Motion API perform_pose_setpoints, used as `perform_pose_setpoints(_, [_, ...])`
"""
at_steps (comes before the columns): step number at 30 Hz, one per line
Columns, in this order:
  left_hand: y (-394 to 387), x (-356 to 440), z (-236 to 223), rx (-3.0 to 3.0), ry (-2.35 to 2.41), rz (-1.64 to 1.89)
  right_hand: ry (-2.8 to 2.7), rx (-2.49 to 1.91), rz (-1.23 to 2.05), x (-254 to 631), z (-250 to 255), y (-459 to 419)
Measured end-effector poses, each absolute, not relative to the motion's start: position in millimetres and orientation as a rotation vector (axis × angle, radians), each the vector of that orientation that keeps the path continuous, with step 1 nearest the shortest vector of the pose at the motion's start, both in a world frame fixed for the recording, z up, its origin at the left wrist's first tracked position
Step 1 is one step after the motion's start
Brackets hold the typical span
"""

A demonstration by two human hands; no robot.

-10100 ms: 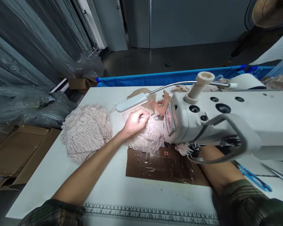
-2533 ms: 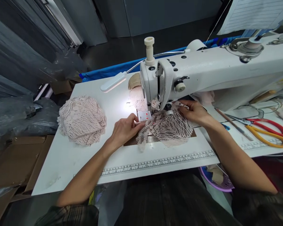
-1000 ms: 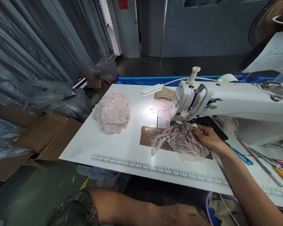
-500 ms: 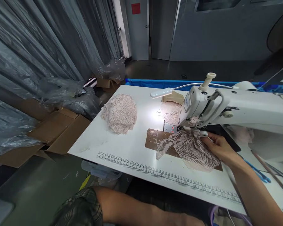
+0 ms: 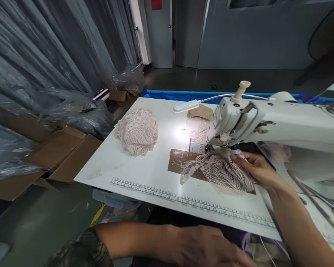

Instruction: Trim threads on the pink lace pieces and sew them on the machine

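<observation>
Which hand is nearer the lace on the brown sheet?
Right. The right hand holds the lace at its right side; the left hand is clear of it, in front of the table.

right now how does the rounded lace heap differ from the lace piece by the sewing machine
The lace heap is bunched into a rounded mound, while the lace piece is spread out lower, with folds. The heap sits on the white table with no hand on it; the piece lies partly over a brown sheet, held by the right hand. Both are pale pinkish openwork lace.
</observation>
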State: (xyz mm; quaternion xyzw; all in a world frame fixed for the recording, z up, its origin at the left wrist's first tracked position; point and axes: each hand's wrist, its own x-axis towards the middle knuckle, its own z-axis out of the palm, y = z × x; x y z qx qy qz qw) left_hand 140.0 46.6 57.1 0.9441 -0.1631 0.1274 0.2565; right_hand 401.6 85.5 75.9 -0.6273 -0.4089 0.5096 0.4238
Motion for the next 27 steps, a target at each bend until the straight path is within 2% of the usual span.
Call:
perform_pose_setpoints(5, [96, 130, 82, 2.598, -0.080, 0.705, -0.985, -1.355, 1.297, 394, 83, 82])
perform_pose_setpoints(8, [150, 124, 93, 2.691, -0.063, 0.914, -1.009, -1.307, 1.306, 386, 89, 79])
perform_pose_setpoints(12, [196, 126, 83, 2.885, -0.207, 0.697, -0.945, -1.269, 1.353, 372, 95, 71])
perform_pose_setpoints(17, [184, 139, 62, 2.945, -0.072, 0.506, -0.792, -1.198, 1.380, 345, 101, 71])
perform_pose_setpoints(21, [188, 141, 66, 2.559, 0.131, 0.569, -0.727, -1.202, 1.404, 321, 104, 85])
perform_pose_setpoints(24, [208, 134, 74, 1.992, 0.540, 0.546, -0.763, -1.202, 1.413, 302, 106, 98])
perform_pose_setpoints(27, [223, 127, 79, 1.452, 0.709, 0.425, -0.909, -1.141, 1.503, 284, 109, 110])
